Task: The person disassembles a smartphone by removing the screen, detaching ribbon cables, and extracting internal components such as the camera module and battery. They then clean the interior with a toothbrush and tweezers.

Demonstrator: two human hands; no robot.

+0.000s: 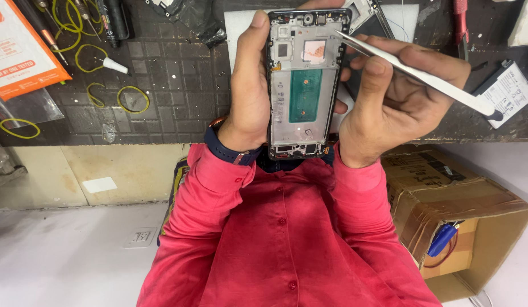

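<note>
My left hand (250, 91) is wrapped around the left edge of an opened phone frame (304, 85) and holds it upright over the bench. The frame shows its bare inside: a green strip in the middle, a copper patch near the top and camera cut-outs above. My right hand (395, 96) grips silver tweezers (440, 85) whose fine tip rests at the upper right edge of the frame. A dark-strapped watch (230, 149) sits on my left wrist, and both sleeves are red.
A dark gridded work mat (173, 85) carries yellow rubber bands (133, 99), screwdrivers (45, 31) and an orange package (19, 51). A white labelled battery (505, 94) lies at the right. Another phone part (369, 20) lies behind the frame. An open cardboard box (463, 210) stands on the floor, lower right.
</note>
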